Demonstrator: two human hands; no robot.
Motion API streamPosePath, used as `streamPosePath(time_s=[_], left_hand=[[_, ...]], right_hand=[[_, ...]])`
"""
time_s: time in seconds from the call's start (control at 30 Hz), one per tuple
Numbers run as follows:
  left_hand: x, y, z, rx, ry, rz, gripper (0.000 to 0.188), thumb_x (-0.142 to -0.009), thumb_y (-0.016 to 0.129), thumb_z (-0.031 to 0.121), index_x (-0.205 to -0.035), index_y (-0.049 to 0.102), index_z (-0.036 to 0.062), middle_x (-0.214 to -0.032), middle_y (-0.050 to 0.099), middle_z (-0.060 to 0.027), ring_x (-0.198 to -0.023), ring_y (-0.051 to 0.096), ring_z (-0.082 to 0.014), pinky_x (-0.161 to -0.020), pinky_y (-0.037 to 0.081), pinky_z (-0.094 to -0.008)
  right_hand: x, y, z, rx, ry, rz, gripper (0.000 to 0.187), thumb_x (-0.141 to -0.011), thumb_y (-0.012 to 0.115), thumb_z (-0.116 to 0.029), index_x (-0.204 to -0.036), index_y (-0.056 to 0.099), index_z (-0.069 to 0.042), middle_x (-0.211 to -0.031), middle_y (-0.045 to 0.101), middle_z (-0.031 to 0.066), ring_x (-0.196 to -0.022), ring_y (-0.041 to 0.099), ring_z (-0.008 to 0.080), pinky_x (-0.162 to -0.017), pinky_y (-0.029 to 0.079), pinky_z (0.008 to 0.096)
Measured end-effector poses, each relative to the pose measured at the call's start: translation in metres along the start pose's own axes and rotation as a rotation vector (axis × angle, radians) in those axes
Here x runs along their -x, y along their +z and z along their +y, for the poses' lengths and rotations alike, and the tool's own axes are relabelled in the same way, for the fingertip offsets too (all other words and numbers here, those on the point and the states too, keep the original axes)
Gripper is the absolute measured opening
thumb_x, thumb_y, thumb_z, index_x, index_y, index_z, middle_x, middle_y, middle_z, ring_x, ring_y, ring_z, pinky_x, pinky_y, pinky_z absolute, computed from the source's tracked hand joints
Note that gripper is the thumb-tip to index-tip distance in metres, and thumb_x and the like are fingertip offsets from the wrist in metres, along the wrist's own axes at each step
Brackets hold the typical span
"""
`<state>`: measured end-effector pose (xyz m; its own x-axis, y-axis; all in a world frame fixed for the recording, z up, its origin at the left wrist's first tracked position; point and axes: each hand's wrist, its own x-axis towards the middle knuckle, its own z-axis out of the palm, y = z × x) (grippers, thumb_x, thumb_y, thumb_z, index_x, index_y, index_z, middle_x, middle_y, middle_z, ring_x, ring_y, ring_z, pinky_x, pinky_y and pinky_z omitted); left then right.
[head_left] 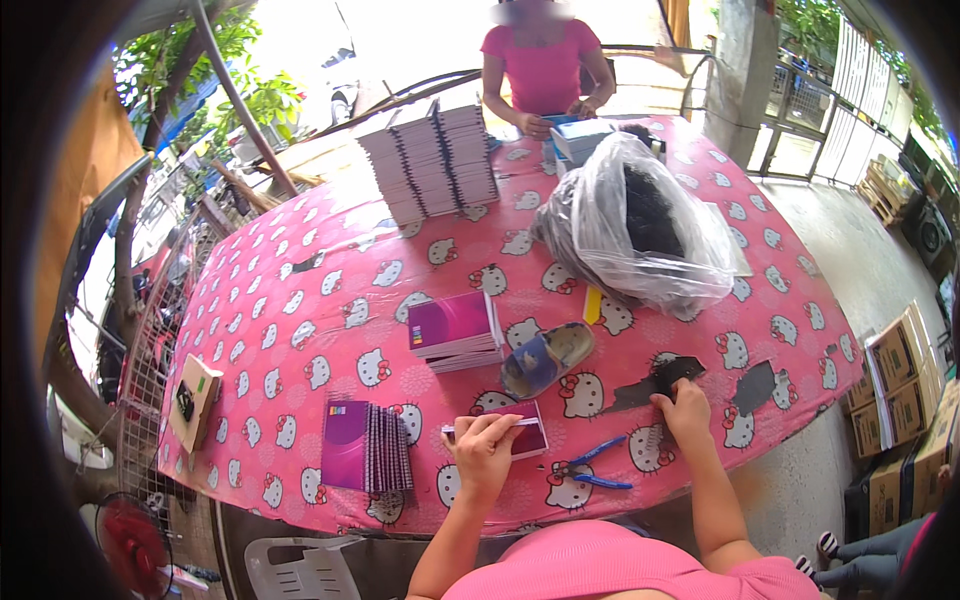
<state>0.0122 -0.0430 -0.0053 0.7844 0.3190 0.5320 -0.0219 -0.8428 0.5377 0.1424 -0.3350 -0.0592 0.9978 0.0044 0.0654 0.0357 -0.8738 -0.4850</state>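
Observation:
My left hand [482, 452] rests on a purple notebook [528, 437] near the table's front edge, its fingers curled over the cover and closed on it. Further right, my right hand [686, 408] has its fingers pinched together at a black piece [678, 372] lying on a dark flat patch; what the fingertips hold is too small to make out. Between my hands lie blue-handled cutting pliers [592, 466]. Left of my left hand stands a stack of spiral-bound purple notebooks [345, 445]. Beyond it is another purple notebook stack [450, 325], beside a blue slipper [547, 360].
A pink patterned cloth covers the table [330, 310]. Tall white notebook stacks [430, 165] and a clear plastic bag [640, 230] of black material stand farther back. Across the table, a person in pink [545, 65] handles something blue. Cardboard boxes [895, 380] are at the right.

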Motion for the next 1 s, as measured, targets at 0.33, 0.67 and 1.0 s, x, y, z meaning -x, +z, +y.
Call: streamPosePath(time_s=[0.33,0.67,1.0], left_hand=[[0.001,-0.004,0.000,0.015,-0.122,-0.034,0.020,-0.072,0.081,0.017,-0.091,0.077,0.0151,-0.086,0.070,0.0001,-0.087,0.057,-0.0197,-0.081,0.043,-0.0319],[0.006,-0.003,-0.008,0.104,-0.090,0.012,0.018,-0.070,0.082,0.017,-0.086,0.076,0.0097,-0.086,0.070,-0.0038,-0.090,0.058,-0.0210,-0.079,0.047,-0.0344],[0.006,-0.001,-0.011,0.157,-0.071,-0.004,0.019,-0.072,0.080,0.017,-0.089,0.076,0.0102,-0.086,0.070,-0.0034,-0.092,0.056,-0.0217,-0.082,0.046,-0.0336]], right_hand=[[-0.015,-0.003,-0.040,-0.230,-0.343,0.104,0.020,-0.075,0.073,-0.007,-0.092,0.064,-0.003,-0.090,0.058,0.0138,-0.083,0.059,0.0324,-0.074,0.049,0.0403],[0.033,0.005,-0.141,-0.718,-0.597,-0.297,0.022,-0.073,0.075,-0.001,-0.095,0.073,-0.003,-0.085,0.064,0.0085,-0.075,0.066,0.0198,-0.066,0.052,0.0297],[-0.002,0.012,-0.140,-0.737,-0.636,-0.677,0.020,-0.072,0.074,0.001,-0.091,0.072,-0.004,-0.088,0.064,0.0072,-0.079,0.061,0.0156,-0.070,0.049,0.0286]])
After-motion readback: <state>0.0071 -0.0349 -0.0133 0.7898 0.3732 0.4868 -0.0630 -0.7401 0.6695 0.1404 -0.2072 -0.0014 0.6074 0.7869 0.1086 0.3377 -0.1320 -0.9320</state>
